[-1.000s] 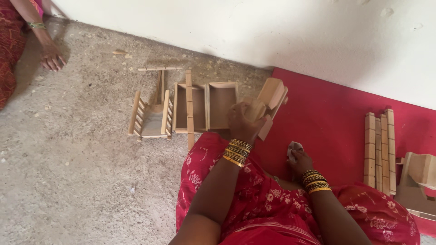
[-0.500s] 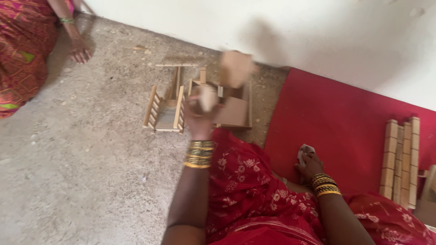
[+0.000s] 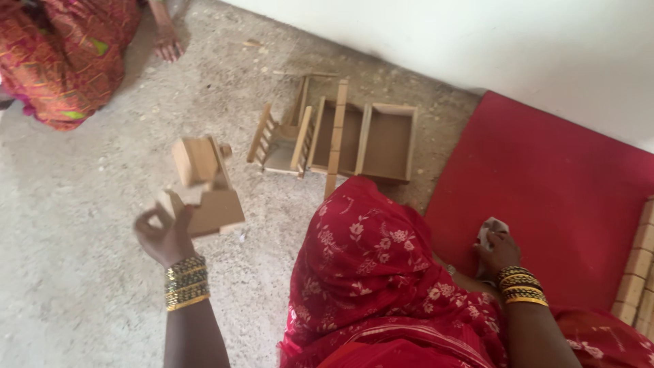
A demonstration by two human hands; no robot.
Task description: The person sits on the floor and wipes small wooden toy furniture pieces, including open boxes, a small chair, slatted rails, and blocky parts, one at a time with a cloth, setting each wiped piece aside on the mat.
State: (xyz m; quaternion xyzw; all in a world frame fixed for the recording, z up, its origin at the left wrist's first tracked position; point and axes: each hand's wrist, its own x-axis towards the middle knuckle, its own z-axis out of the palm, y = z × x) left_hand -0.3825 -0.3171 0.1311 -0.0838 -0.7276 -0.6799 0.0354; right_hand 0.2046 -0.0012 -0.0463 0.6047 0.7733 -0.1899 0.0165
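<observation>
My left hand [image 3: 165, 236] is raised over the concrete floor at the lower left and grips a small wooden box-like piece [image 3: 203, 185] made of light brown boards. My right hand [image 3: 496, 251] rests on the red mat [image 3: 545, 184] and holds a small crumpled white cloth [image 3: 492, 227]. Both wrists wear gold and dark bangles. My knee in red flowered cloth [image 3: 368, 259] lies between the two hands.
Several small wooden frames and open boxes [image 3: 337, 133] lie on the floor by the white wall. Wooden slats [image 3: 637, 262] sit at the right edge of the mat. Another person in orange-red cloth [image 3: 68, 54] sits at the top left, one hand on the floor.
My left hand has carried the wooden piece from above the boxes near the wall leftward and down to the open floor. My right hand stays on the mat.
</observation>
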